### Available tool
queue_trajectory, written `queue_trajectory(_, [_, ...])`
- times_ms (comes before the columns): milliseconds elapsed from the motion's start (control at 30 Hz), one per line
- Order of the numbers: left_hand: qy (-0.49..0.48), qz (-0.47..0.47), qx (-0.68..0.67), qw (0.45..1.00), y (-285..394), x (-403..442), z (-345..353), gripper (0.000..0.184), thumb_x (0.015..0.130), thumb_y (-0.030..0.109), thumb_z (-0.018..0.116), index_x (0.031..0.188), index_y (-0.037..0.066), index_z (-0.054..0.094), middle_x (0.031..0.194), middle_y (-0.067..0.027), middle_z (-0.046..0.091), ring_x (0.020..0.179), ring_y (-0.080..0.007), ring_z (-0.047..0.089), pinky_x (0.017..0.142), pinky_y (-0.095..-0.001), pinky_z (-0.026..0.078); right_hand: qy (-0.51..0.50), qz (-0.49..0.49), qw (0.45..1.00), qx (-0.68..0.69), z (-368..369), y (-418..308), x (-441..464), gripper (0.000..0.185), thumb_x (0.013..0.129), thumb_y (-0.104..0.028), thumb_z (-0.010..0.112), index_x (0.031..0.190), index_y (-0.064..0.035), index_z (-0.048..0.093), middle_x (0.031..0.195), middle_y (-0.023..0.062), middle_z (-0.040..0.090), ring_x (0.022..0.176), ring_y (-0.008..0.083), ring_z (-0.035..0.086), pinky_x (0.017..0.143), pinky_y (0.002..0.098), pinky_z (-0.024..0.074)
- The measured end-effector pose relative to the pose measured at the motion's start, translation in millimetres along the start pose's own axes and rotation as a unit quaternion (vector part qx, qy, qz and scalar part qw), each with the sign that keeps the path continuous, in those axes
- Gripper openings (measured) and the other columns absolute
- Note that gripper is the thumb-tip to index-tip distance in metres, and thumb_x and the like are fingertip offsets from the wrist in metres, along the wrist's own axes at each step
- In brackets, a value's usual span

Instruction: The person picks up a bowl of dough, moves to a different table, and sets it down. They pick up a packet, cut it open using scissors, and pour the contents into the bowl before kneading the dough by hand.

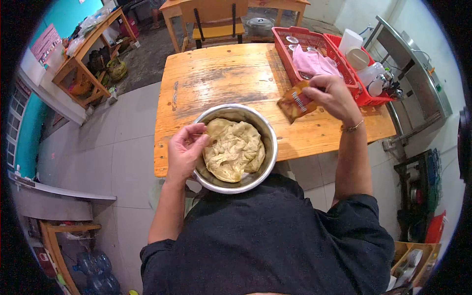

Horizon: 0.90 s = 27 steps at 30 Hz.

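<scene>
A steel bowl (pixel 272 142) at the front edge of the wooden table holds a lumpy mass of pale yellowish dough (pixel 235 150). My left hand (pixel 186 150) is over the bowl's left rim, thumb and fingers pinched together. Something thin and reddish shows at its fingertips, too small to name. Up and to the right of the bowl, my right hand (pixel 333 96) grips an orange-brown sachet (pixel 297 102) by its upper corner. The sachet hangs tilted above the tabletop, slightly blurred, with print on its front. Whether it is torn open I cannot tell.
On the table (pixel 211 73), a red plastic basket (pixel 281 46) holds glasses and a pink cloth (pixel 314 63). Beside it, another red basket (pixel 376 100) carries white containers and utensils. A chair (pixel 216 32) stands beyond the table, and a metal rack (pixel 418 73) at the right.
</scene>
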<state>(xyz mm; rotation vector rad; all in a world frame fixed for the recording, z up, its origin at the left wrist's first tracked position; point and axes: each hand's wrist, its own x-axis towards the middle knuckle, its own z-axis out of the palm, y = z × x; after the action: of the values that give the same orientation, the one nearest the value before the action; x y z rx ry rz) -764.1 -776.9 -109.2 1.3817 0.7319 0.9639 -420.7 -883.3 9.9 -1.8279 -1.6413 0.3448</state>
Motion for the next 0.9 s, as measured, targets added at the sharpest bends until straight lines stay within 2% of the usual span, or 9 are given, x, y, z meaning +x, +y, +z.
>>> queue_trajectory(33, [0.030, 0.022, 0.018, 0.999, 0, 0, -1, 0.025, 0.086, 0.000, 0.067, 0.110, -0.004, 0.061, 0.101, -0.0081, 0.065, 0.086, -0.0107, 0.062, 0.078, -0.0244, 0.053, 0.008, 0.031, 0.999, -0.023, -9, 5, 2, 0.023, 0.080, -0.020, 0.067, 0.080, 0.0037, 0.069, 0.072, 0.0153, 0.064, 0.067, 0.0198, 0.060, 0.063, 0.0345, 0.0470])
queue_trajectory(67, [0.077, 0.037, 0.029, 0.996, 4, -2, 1, 0.017, 0.087, 0.001, 0.066, 0.103, -0.003, 0.063, 0.094, -0.0061, 0.065, 0.078, -0.0093, 0.061, 0.075, -0.0234, 0.052, 0.012, 0.024, 0.998, -0.058, -12, 16, 5, 0.022, 0.081, -0.018, 0.067, 0.080, 0.0037, 0.068, 0.070, 0.0135, 0.063, 0.065, 0.0182, 0.059, 0.062, 0.0337, 0.0461])
queue_trajectory(133, [0.133, 0.057, 0.063, 0.988, -1, -2, -3, 0.015, 0.087, 0.001, 0.065, 0.101, -0.003, 0.063, 0.090, -0.0046, 0.064, 0.076, -0.0086, 0.060, 0.073, -0.0229, 0.051, 0.019, 0.011, 0.992, -0.128, -10, 38, 14, 0.019, 0.083, -0.014, 0.068, 0.079, 0.0039, 0.066, 0.066, 0.0098, 0.063, 0.062, 0.0151, 0.056, 0.059, 0.0322, 0.0444])
queue_trajectory(233, [0.186, 0.124, 0.148, 0.963, -11, 1, -9, 0.010, 0.087, 0.001, 0.065, 0.097, -0.001, 0.064, 0.092, -0.0050, 0.062, 0.076, -0.0096, 0.058, 0.070, -0.0231, 0.049, -0.061, 0.113, 0.970, -0.205, -2, 49, 29, 0.023, 0.078, -0.023, 0.070, 0.083, -0.0006, 0.070, 0.083, 0.0211, 0.067, 0.078, 0.0355, 0.064, 0.072, 0.0406, 0.0499])
queue_trajectory(300, [0.200, 0.187, 0.212, 0.938, -11, 2, -7, 0.011, 0.085, 0.001, 0.066, 0.096, 0.000, 0.064, 0.095, -0.0067, 0.061, 0.081, -0.0120, 0.059, 0.072, -0.0249, 0.049, -0.065, 0.114, 0.962, -0.239, 11, 74, 42, 0.023, 0.078, -0.024, 0.071, 0.085, -0.0015, 0.070, 0.087, 0.0217, 0.067, 0.084, 0.0362, 0.064, 0.075, 0.0420, 0.0501])
queue_trajectory(400, [0.203, 0.199, 0.288, 0.915, -19, 1, -10, 0.014, 0.082, 0.002, 0.068, 0.095, 0.001, 0.065, 0.102, -0.0103, 0.059, 0.089, -0.0176, 0.058, 0.077, -0.0289, 0.048, -0.057, 0.143, 0.950, -0.271, 28, 100, 51, 0.023, 0.079, -0.024, 0.071, 0.088, -0.0032, 0.069, 0.094, 0.0213, 0.067, 0.092, 0.0362, 0.064, 0.080, 0.0437, 0.0501])
queue_trajectory(500, [0.206, 0.168, 0.294, 0.918, -25, -2, -10, 0.017, 0.080, 0.005, 0.070, 0.096, 0.002, 0.065, 0.106, -0.0121, 0.057, 0.097, -0.0214, 0.055, 0.082, -0.0322, 0.047, -0.051, 0.173, 0.938, -0.295, 38, 107, 52, 0.020, 0.079, -0.020, 0.071, 0.092, -0.0057, 0.070, 0.100, 0.0195, 0.067, 0.098, 0.0353, 0.064, 0.083, 0.0438, 0.0507])
queue_trajectory(700, [0.206, 0.148, 0.307, 0.917, -36, -3, -13, 0.021, 0.080, 0.007, 0.070, 0.100, 0.003, 0.064, 0.115, -0.0138, 0.052, 0.102, -0.0231, 0.052, 0.085, -0.0336, 0.046, -0.065, 0.166, 0.949, -0.260, 49, 131, 48, 0.019, 0.078, -0.016, 0.064, 0.093, -0.0083, 0.071, 0.101, 0.0172, 0.068, 0.098, 0.0343, 0.064, 0.084, 0.0428, 0.0517])
queue_trajectory(900, [0.200, 0.118, 0.322, 0.918, -37, -2, -11, 0.028, 0.080, 0.008, 0.070, 0.106, 0.003, 0.062, 0.121, -0.0140, 0.047, 0.104, -0.0228, 0.051, 0.088, -0.0342, 0.045, -0.009, 0.166, 0.933, -0.320, 50, 112, 52, 0.017, 0.080, -0.014, 0.066, 0.094, -0.0081, 0.071, 0.101, 0.0155, 0.067, 0.098, 0.0323, 0.064, 0.084, 0.0416, 0.0521])
